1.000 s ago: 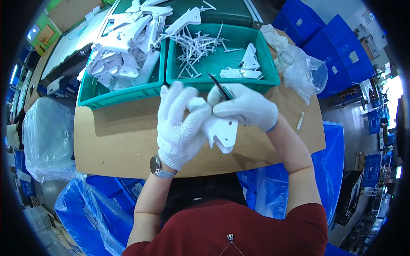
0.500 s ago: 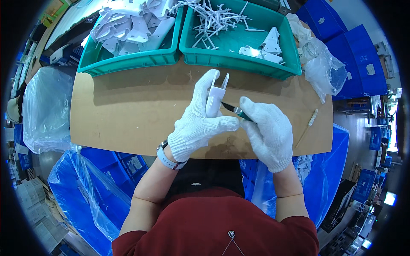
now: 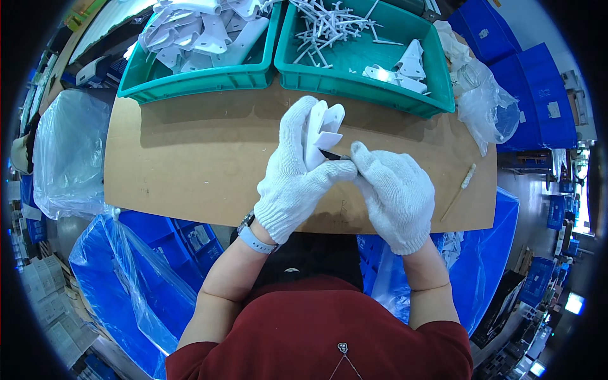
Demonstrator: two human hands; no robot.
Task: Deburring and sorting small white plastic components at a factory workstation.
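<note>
My left hand, in a white knit glove, grips a white plastic part with two flat prongs pointing away from me. A knife with a dark blade is pinched in my gloved right hand; its tip meets the near right side of the part, beside my left thumb. The glove hides the knife's handle. Beyond my hands stands a green bin heaped with similar white parts. The green bin beside it holds a pile of thin white sticks and several white parts.
Both hands are above a brown tabletop. A thin stick with a whitish end lies at its right. Clear plastic bags hang at the back right corner. Blue bins with plastic liners stand below the near edge, left and right.
The white part has turned in my left hand, so its prongs show broader faces. My right hand has kept the knife, whose green handle showed before and is now covered.
</note>
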